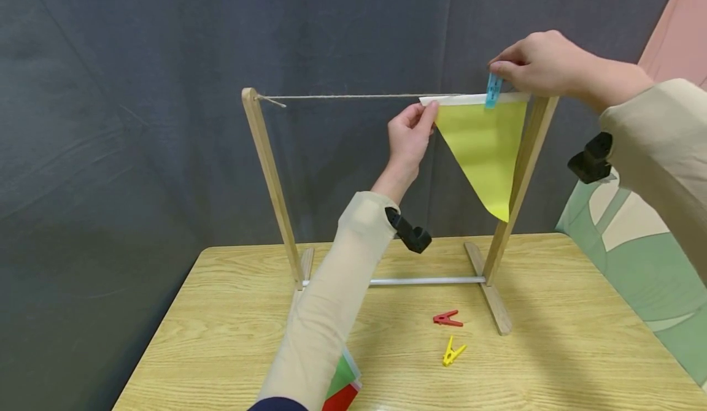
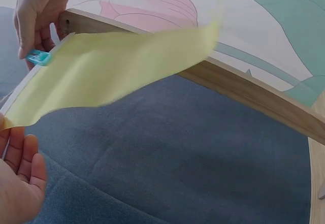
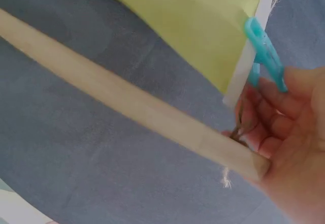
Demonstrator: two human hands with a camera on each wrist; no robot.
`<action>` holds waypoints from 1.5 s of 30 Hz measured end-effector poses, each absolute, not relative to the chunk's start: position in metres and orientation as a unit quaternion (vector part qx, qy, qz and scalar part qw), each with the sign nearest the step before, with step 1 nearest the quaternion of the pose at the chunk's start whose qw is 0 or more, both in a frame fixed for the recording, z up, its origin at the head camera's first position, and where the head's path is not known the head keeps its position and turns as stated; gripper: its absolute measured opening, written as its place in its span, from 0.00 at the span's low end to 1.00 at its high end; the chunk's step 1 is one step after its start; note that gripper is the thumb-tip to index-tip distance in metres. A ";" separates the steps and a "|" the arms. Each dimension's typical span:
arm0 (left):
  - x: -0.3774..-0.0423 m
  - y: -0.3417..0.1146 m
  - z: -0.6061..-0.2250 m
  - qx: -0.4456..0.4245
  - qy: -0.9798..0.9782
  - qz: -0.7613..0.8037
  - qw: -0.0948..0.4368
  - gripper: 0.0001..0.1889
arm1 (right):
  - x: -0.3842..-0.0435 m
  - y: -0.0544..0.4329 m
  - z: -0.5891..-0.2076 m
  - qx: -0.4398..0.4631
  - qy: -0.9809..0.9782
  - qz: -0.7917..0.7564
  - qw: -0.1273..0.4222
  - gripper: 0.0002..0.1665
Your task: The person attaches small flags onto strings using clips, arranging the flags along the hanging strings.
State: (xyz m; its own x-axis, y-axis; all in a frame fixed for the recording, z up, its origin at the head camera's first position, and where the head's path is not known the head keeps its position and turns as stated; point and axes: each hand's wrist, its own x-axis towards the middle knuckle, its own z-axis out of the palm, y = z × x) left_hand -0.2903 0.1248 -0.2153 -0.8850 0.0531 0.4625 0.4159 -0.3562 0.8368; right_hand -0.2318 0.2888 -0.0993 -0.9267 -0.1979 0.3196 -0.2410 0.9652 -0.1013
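A yellow triangular flag with a white top strip hangs at the right end of a string, point down. My left hand pinches the strip's left corner between thumb and fingers. Over the strip, right of its middle, sits a blue clothespin, upright. My right hand pinches the clothespin's top ends from above. In the right wrist view the clothespin straddles the white strip, and the right hand's other fingers lie near the knotted string by the post. The left wrist view shows the left fingers at the flag's corner.
The string runs between two wooden posts, joined low by a white rod. On the table lie a red clothespin and a yellow clothespin. Green and red flags lie partly behind the left sleeve.
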 end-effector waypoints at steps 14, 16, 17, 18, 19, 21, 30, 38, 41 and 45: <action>-0.290 0.124 -0.225 -0.240 -0.588 -0.769 0.066 0.10 | -0.236 0.288 -0.104 0.072 -0.986 -0.041 0.143 0.29; -0.289 0.123 -0.225 -0.242 -0.592 -0.766 0.061 0.09 | -0.234 0.287 -0.106 0.075 -0.984 -0.040 0.156 0.29; -0.289 0.122 -0.224 -0.243 -0.596 -0.763 0.060 0.09 | -0.234 0.287 -0.106 0.077 -0.983 -0.040 0.163 0.29; -0.289 0.121 -0.224 -0.245 -0.598 -0.761 0.057 0.09 | -0.233 0.287 -0.107 0.078 -0.982 -0.040 0.169 0.29; -0.288 0.120 -0.223 -0.247 -0.600 -0.759 0.055 0.09 | -0.232 0.286 -0.108 0.079 -0.981 -0.040 0.175 0.30; -0.287 0.119 -0.222 -0.257 -0.599 -0.756 0.056 0.08 | -0.230 0.285 -0.109 0.078 -0.978 -0.040 0.187 0.31; -0.290 0.113 -0.224 -0.272 -0.592 -0.756 0.068 0.08 | -0.223 0.287 -0.111 0.094 -0.969 -0.021 0.227 0.33; -0.293 0.111 -0.226 -0.258 -0.601 -0.754 0.064 0.11 | -0.215 0.293 -0.116 0.128 -0.957 -0.002 0.260 0.35; -0.295 0.111 -0.227 -0.256 -0.603 -0.752 0.071 0.12 | -0.213 0.294 -0.116 0.140 -0.955 0.004 0.262 0.36; -0.297 0.112 -0.229 -0.251 -0.606 -0.751 0.076 0.12 | -0.212 0.295 -0.116 0.151 -0.954 0.011 0.258 0.38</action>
